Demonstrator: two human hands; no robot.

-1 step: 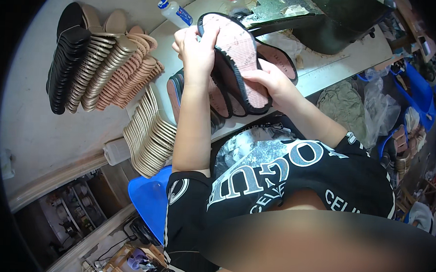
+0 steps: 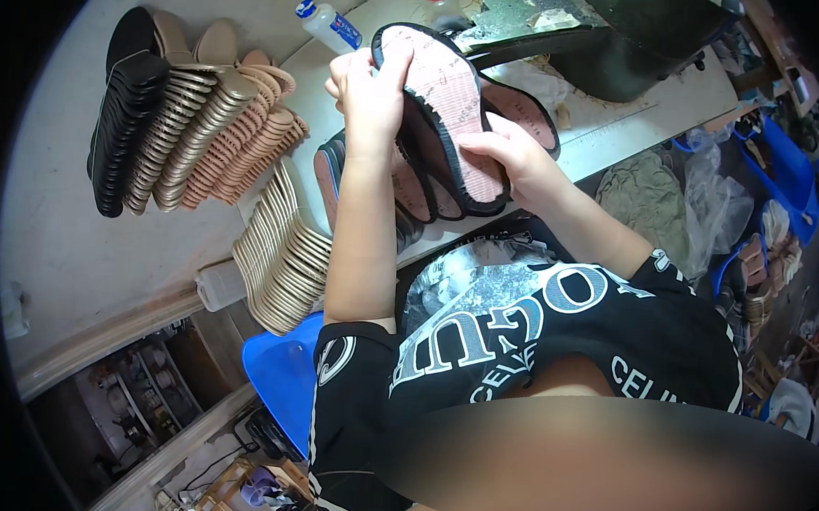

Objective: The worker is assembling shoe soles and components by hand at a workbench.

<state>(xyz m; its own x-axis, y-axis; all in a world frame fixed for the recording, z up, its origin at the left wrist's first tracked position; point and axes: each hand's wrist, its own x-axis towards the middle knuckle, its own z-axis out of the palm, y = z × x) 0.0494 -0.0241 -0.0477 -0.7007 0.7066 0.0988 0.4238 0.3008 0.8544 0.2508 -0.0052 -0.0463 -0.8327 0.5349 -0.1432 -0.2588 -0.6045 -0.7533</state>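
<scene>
Between my hands is a shoe insole [image 2: 449, 93] with a pink, faintly marked face and a black edge folded over in small pleats. My left hand [image 2: 371, 85] grips its wide upper end, thumb on the pink face and fingers around the rim. Lower down, my right hand [image 2: 519, 155] holds the right edge, its thumb pressed on the pink face. The fingers behind the insole are hidden. Beneath and beside it lie more pink-faced insoles with black edges [image 2: 525, 114], partly covered by the held one and my arms.
Stacked black [image 2: 127, 134], gold and pink insoles line the left. Another gold stack [image 2: 281, 259] stands beside my left forearm. A glue bottle [image 2: 328, 25] and a dark green machine [image 2: 633, 46] are at the back of the white table [image 2: 616, 127]. A blue chair [image 2: 281, 369] is below.
</scene>
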